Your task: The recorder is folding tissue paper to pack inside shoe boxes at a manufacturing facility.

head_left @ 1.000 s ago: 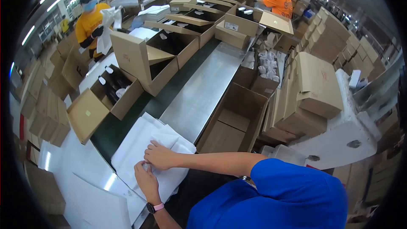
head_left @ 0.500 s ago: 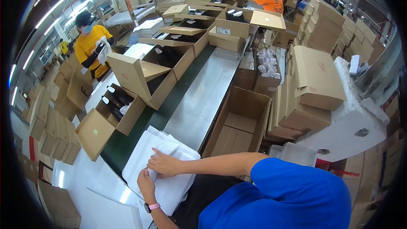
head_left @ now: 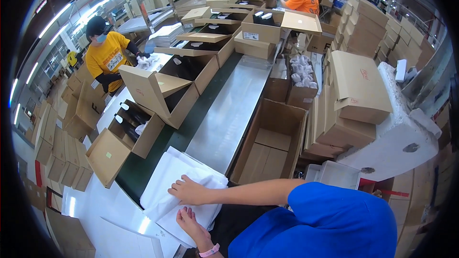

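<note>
A stack of white tissue paper sheets (head_left: 167, 172) lies on the near end of the line, its top sheets rumpled and folded over. My right hand (head_left: 190, 191) rests on these sheets, fingers spread and slightly bent, pressing the paper. Below it, by the stack's near edge, my left hand (head_left: 190, 220) is turned partly palm up. Its fingers are loosely curled and apart, with nothing visible in them. Beyond the stack stands an open cardboard shoebox (head_left: 152, 136) holding black boots with white paper at their tops.
Several open boxes of boots line the green conveyor (head_left: 167, 139), beside a metal strip (head_left: 224, 110). An open carton (head_left: 289, 162) and stacked boxes (head_left: 361, 86) stand right. A co-worker in yellow (head_left: 107, 57) handles white paper; another in orange (head_left: 304, 1) works farther back.
My left hand has drawn back from my right hand toward the stack's near edge, its fingers loosening. My right hand has flattened on the paper. The co-worker in yellow has lowered the white paper to the table.
</note>
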Action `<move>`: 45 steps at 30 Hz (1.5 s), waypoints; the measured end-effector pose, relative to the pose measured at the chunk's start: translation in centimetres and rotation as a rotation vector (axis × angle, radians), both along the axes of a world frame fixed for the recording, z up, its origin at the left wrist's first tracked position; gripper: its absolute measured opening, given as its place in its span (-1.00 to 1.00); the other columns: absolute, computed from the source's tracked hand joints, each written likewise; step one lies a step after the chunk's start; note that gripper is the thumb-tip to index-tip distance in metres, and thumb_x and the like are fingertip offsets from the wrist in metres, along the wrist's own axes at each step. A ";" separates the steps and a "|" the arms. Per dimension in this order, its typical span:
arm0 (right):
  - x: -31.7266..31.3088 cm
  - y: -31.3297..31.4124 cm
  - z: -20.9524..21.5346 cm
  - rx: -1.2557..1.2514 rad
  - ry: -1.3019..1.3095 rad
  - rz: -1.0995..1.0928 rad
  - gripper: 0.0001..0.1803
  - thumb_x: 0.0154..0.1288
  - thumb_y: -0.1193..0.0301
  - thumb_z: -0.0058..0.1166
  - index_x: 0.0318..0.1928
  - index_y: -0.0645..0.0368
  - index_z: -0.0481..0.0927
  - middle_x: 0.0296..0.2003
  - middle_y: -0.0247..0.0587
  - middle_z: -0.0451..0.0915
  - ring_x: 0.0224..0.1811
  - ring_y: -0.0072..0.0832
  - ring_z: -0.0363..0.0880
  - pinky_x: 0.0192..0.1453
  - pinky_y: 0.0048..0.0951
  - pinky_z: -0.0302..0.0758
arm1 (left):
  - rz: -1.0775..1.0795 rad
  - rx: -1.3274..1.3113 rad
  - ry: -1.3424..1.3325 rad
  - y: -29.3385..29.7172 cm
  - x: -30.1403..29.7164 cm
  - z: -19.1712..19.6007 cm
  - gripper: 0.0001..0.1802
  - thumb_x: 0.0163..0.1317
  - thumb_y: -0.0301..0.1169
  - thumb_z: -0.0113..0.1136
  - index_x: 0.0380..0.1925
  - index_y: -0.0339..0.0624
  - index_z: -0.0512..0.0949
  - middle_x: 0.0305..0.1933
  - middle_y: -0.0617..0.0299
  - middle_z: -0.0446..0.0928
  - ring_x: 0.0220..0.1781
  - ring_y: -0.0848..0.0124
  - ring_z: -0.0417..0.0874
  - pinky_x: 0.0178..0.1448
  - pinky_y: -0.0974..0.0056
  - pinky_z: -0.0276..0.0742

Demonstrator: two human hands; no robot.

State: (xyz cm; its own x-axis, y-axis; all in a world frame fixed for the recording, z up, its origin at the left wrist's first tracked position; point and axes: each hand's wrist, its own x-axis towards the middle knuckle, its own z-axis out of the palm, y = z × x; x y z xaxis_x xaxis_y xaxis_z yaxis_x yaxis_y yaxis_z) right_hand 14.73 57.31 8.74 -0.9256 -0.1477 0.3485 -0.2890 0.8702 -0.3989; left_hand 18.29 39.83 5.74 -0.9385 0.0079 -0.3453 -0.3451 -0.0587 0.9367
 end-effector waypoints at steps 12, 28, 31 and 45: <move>11.5 -0.5 6.9 -0.749 -0.301 -0.118 -0.34 0.65 0.25 0.31 0.57 0.27 0.45 0.25 0.23 0.71 0.27 0.16 0.73 0.44 0.06 0.57 | -0.301 0.421 0.047 3.3 2.4 8.4 -0.34 0.85 -0.22 0.08 0.68 -0.45 0.23 0.69 -0.15 0.45 0.70 0.05 0.51 0.76 -0.08 0.47; 14.7 1.3 7.2 -0.967 -0.484 0.130 -0.36 0.87 0.11 0.04 0.64 0.30 0.34 0.34 0.31 0.68 0.35 0.09 0.73 0.45 -0.04 0.61 | -0.332 0.384 0.047 1.9 3.0 8.6 -0.03 0.59 -0.18 0.38 0.74 -0.45 0.10 0.67 -0.34 0.43 0.62 -0.18 0.60 0.68 -0.23 0.59; 14.6 0.8 5.9 -1.038 -0.432 0.027 -0.49 0.83 0.11 0.15 0.45 0.24 0.49 0.24 0.19 0.74 0.24 0.01 0.76 0.37 -0.11 0.64 | -0.337 0.414 0.032 2.7 3.1 9.8 -0.01 0.57 -0.20 0.43 0.75 -0.43 0.09 0.69 -0.34 0.42 0.63 -0.20 0.59 0.69 -0.25 0.58; 17.2 3.6 6.7 -1.053 -0.423 -0.153 -0.35 0.77 0.18 0.24 0.65 0.08 0.33 0.27 0.08 0.62 0.30 -0.11 0.72 0.39 -0.11 0.64 | -0.360 0.373 0.096 3.7 3.3 8.0 -0.08 0.51 -0.21 0.51 0.65 -0.37 0.23 0.38 -0.07 0.59 0.47 -0.03 0.73 0.68 -0.20 0.60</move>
State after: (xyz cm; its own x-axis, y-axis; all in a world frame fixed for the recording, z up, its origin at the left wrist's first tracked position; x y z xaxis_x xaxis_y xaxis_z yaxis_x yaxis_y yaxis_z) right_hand 31.91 60.94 15.46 -0.9813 0.1571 -0.1114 0.1223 0.0612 -0.9906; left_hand 21.61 43.55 13.78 -0.8808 0.4418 -0.1704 -0.3190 -0.2874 0.9031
